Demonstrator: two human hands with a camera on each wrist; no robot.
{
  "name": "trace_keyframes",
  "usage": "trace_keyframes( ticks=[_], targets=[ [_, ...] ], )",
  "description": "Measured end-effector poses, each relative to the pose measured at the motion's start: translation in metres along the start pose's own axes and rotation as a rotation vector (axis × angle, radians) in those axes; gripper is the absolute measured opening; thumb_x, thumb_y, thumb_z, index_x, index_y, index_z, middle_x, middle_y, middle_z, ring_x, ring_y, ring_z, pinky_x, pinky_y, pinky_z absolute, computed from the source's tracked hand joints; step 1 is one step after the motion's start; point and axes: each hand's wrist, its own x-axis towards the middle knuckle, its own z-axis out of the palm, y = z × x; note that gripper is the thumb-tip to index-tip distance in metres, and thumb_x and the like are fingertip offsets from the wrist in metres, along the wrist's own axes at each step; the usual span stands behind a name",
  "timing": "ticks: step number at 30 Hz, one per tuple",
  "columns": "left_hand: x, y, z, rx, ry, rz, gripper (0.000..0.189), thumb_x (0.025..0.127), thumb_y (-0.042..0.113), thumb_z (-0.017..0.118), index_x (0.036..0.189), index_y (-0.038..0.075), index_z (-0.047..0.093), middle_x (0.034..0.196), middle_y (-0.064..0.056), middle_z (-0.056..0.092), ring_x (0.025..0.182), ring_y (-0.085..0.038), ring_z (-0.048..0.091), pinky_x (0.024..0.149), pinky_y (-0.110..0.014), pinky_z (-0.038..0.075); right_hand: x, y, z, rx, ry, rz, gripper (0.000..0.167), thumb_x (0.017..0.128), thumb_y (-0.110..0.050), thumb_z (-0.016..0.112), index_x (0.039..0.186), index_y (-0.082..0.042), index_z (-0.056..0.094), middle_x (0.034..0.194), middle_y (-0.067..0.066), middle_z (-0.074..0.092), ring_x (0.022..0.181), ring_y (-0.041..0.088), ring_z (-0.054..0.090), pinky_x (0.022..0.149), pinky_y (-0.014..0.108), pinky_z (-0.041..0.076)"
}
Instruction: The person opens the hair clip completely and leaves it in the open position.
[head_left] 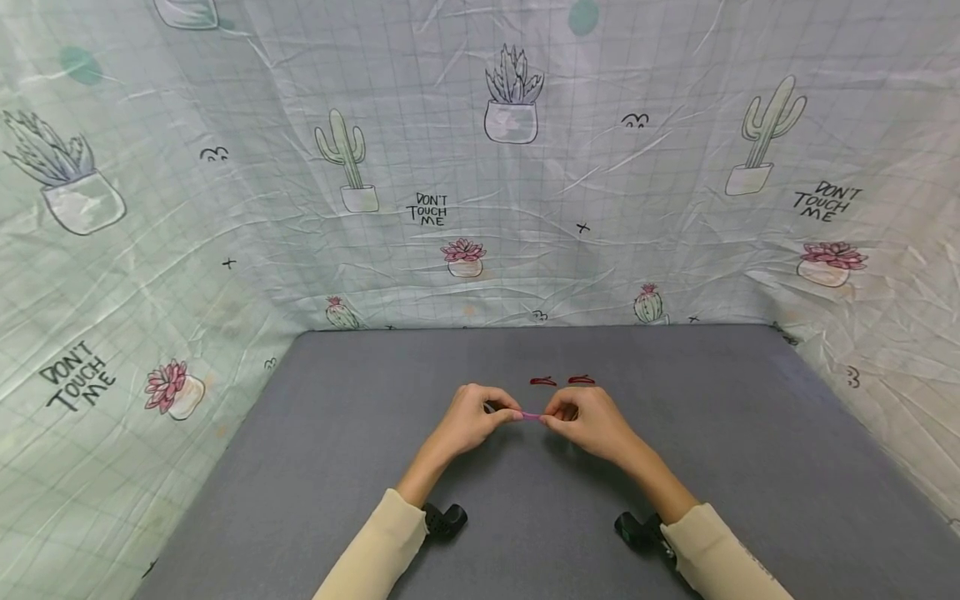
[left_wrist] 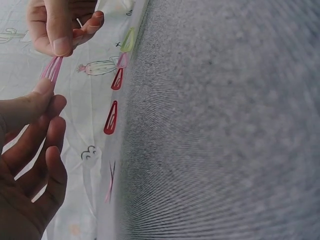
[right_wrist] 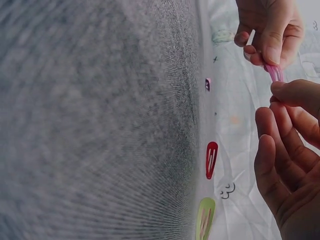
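Observation:
A pink snap hair clip is stretched between both hands, above the grey table. My left hand pinches one end between thumb and fingertips; my right hand pinches the other end the same way. In the left wrist view the pink clip's slim bars show between the two thumbs, with the left hand's other fingers loosely bent. The right wrist view also has the clip between the fingertips, its ends covered. Beyond the hands lie two red hair clips on the table.
A green clip and another pink clip line up with the red ones in the left wrist view. A thin pink piece lies apart. The grey table meets a cactus-printed cloth at its back and sides.

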Motion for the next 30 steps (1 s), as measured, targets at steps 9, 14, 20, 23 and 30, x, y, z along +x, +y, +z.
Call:
trace_keyframes(
  ticks=[9,14,20,23,30],
  targets=[
    [-0.0023,0.0031,0.0016,0.032,0.053,0.019,0.007,0.088,0.026,0.083,0.088,0.019,0.084,0.083,0.005,0.079,0.067,-0.004,0.063,0.057,-0.022,0.049,-0.0030,-0.0004,-0.0002,0.014,0.008,-0.004,0.010,0.089,-0.014,0.081,0.082,-0.018,0.075,0.074,-0.008,0.068,0.062,-0.002,0.056,0.059,0.022,0.051],
    [-0.0033,0.0028,0.0018,0.020,0.064,0.025,0.007,0.087,0.025,0.083,0.087,0.018,0.084,0.082,0.003,0.079,0.065,-0.003,0.064,0.058,-0.021,0.051,-0.0027,-0.0012,-0.0009,0.014,0.003,0.003,0.010,0.089,-0.014,0.081,0.082,-0.019,0.076,0.074,-0.008,0.068,0.062,-0.002,0.056,0.059,0.022,0.051],
    [-0.0032,0.0006,0.0020,-0.001,0.070,0.031,0.007,0.087,0.024,0.084,0.086,0.017,0.083,0.081,0.003,0.079,0.065,-0.002,0.064,0.061,-0.021,0.053,-0.0019,-0.0018,-0.0018,0.023,0.009,0.002,0.010,0.089,-0.013,0.081,0.082,-0.019,0.076,0.074,-0.008,0.068,0.061,-0.001,0.056,0.058,0.023,0.051],
    [-0.0036,-0.0003,0.0023,-0.006,0.063,0.038,0.006,0.088,0.023,0.084,0.086,0.017,0.083,0.080,0.004,0.078,0.067,-0.002,0.065,0.064,-0.020,0.054,-0.0024,-0.0011,-0.0018,0.023,0.017,-0.001,0.010,0.089,-0.013,0.080,0.082,-0.019,0.076,0.073,-0.008,0.068,0.061,-0.001,0.056,0.058,0.023,0.051],
    [-0.0048,-0.0008,0.0033,-0.014,0.050,0.047,0.004,0.089,0.019,0.082,0.086,0.017,0.083,0.078,0.004,0.077,0.067,-0.001,0.064,0.063,-0.020,0.054,-0.0024,0.0016,-0.0015,0.030,0.028,-0.007,0.012,0.089,-0.013,0.081,0.081,-0.019,0.075,0.073,-0.008,0.067,0.061,-0.001,0.056,0.058,0.023,0.051]
  ],
)
